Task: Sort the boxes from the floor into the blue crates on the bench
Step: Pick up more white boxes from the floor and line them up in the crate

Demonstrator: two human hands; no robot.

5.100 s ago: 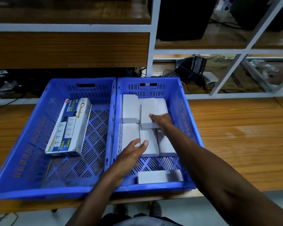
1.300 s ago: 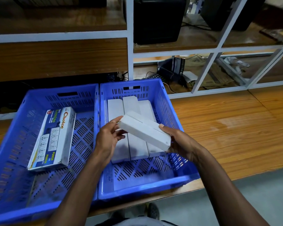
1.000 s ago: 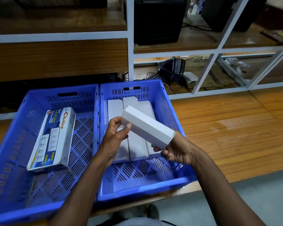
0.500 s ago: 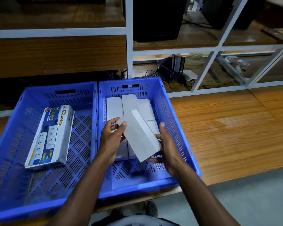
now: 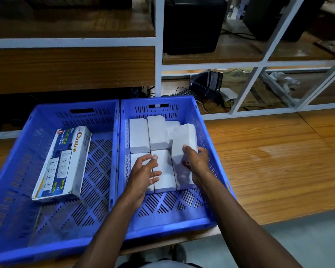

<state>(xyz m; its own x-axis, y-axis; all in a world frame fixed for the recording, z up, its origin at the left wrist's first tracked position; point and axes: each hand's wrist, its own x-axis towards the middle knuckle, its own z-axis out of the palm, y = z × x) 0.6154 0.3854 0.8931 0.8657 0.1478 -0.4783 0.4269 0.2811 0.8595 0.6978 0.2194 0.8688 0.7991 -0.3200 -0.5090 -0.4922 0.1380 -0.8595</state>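
Observation:
Two blue crates stand side by side on the wooden bench. The right crate (image 5: 217,151) holds several plain white boxes (image 5: 157,132) laid flat in rows. My right hand (image 5: 196,161) grips one white box (image 5: 183,144) at its near end, low against the crate's right wall, on top of the other boxes. My left hand (image 5: 143,171) rests open, fingers spread, on the white boxes at the near left of the pile. The left crate (image 5: 17,161) holds one printed "Choice" box (image 5: 64,163) lying flat.
The wooden bench (image 5: 278,161) runs on to the right of the crates. Behind them stands a white-framed shelf unit (image 5: 159,55) with dark equipment and cables. Grey floor (image 5: 298,238) and my shoes show below the bench edge.
The white box held in both hands above the crate has gone down to the right side of the pile. My left hand has let go of it and now lies on the boxes.

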